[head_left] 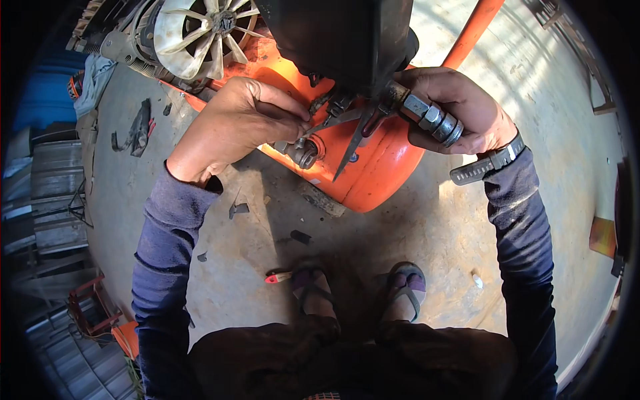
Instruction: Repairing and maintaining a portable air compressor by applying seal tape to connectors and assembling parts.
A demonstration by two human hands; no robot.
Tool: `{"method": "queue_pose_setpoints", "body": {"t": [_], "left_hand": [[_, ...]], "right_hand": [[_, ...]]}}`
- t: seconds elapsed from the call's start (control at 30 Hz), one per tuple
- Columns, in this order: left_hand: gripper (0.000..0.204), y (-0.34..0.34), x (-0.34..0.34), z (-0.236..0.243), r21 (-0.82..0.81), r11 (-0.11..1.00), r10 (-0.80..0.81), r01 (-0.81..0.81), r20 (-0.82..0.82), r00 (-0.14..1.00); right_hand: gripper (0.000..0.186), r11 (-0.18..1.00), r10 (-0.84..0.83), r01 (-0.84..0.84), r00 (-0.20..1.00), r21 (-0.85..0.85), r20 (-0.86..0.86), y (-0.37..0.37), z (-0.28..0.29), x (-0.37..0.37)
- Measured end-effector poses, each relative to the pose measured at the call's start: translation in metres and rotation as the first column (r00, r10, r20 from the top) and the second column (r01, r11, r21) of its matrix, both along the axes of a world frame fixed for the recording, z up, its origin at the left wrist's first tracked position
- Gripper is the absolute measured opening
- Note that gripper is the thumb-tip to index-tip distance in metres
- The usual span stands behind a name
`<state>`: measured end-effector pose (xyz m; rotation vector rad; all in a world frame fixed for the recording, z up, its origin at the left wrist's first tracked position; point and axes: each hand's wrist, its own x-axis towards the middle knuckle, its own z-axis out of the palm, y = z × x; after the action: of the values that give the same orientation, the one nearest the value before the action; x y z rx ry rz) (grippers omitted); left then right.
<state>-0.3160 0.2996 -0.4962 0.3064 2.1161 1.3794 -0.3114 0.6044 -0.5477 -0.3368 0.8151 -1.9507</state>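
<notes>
— Fingers (283, 117) of our left hand (233, 123) are pinched narrow on one handle of the scissors (350, 133), just above the small valve (305, 153) on the orange tank (373, 173).

— And our right hand (453, 110)?

— Wrapped tight around the steel hex fitting (432, 120), at the tank's upper right.

— Which way do the scissors lie?

— Their long axis slants down across the tank's face, tip toward our feet (360, 293). They sit between both hands; our left is nearer.

— Anything else near the tank?

— White fan wheel (200, 33) above it, red-handled tool (279, 277) on the concrete floor (440, 233) below.
</notes>
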Motion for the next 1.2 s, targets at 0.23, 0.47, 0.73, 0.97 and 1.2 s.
{"method": "queue_pose_setpoints", "body": {"t": [0.23,0.47,0.73,0.97,1.2], "left_hand": [[0.019,0.0,-0.002,0.002,0.02,1.0,-0.009,0.008,0.016,1.0],[0.021,0.003,-0.003,0.007,-0.173,0.977,-0.14,0.125,-0.072,0.988],[0.024,-0.013,0.002,-0.002,0.052,0.995,-0.082,0.082,0.007,0.997],[0.026,-0.017,-0.001,-0.001,0.075,0.991,-0.11,0.11,0.003,0.994],[0.027,-0.017,0.009,-0.003,0.057,0.993,-0.102,0.106,-0.073,0.992]], "right_hand": [[0.039,0.928,-0.298,0.257,0.947,0.271,0.12,-0.028,0.038,0.039],[0.04,0.917,-0.387,0.311,0.849,0.25,0.36,-0.019,0.014,0.05],[0.034,0.891,-0.435,0.411,0.895,0.192,0.104,0.035,0.01,0.069],[0.025,0.681,-0.227,0.464,0.87,0.567,-0.439,0.131,-0.053,0.121],[0.02,0.628,-0.48,0.614,0.789,0.478,-0.383,0.139,-0.037,0.126]]}}
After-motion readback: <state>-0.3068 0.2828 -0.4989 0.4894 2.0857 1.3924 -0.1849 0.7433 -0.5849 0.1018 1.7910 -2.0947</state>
